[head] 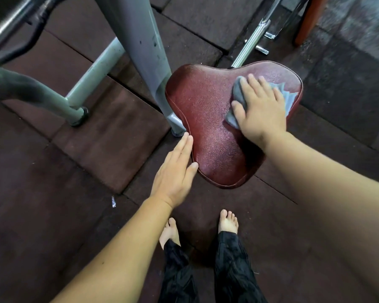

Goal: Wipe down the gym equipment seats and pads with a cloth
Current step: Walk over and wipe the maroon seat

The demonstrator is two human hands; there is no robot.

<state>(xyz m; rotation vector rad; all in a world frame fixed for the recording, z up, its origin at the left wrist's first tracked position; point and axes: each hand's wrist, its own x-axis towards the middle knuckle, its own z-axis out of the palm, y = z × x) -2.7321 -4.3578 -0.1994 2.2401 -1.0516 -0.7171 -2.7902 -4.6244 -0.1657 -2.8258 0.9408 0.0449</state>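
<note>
The dark red padded seat [208, 119] is mounted just beside a grey frame post [140, 40], above rubber floor tiles [74, 149]. Its narrow end is pointed toward the person and its wide end away. The long axis is aligned near to far, tilted slightly to the right. A grey cloth [236, 92] is laid on the wide far-right part of the seat and is pressed flat by the right hand [260, 110], fingers straight and slightly spread. The left hand [175, 171] is held against the seat's left edge, fingers straight and together.
</note>
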